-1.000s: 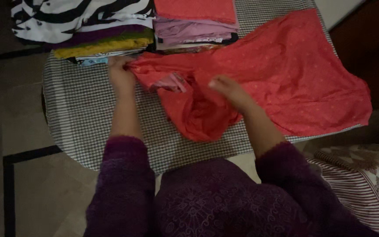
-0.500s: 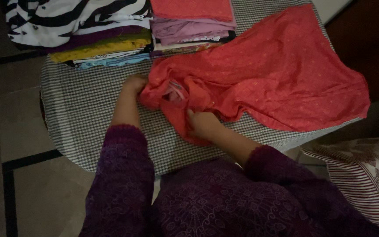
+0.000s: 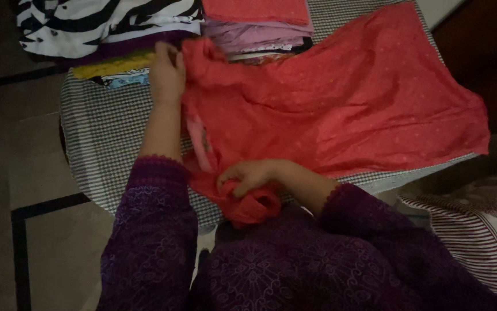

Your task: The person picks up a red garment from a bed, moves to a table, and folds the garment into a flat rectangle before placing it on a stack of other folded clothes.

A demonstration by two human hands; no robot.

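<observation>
While the left hand [image 3: 168, 72] pinches the red garment [image 3: 340, 109] spread across the frame's middle and the right hand [image 3: 248, 178] grips its bunched lower edge, an uneven pull could drag the folded stacks [image 3: 254, 26] askew.

Left hand [image 3: 168, 72] lifted the red garment's [image 3: 346, 109] edge toward the stacks.

A table covered with a black-and-white checked cloth [image 3: 96, 132] is seen. A coral garment [image 3: 363, 109] is spread across it; folded clothes [image 3: 254, 29] are stacked behind the garment.
</observation>
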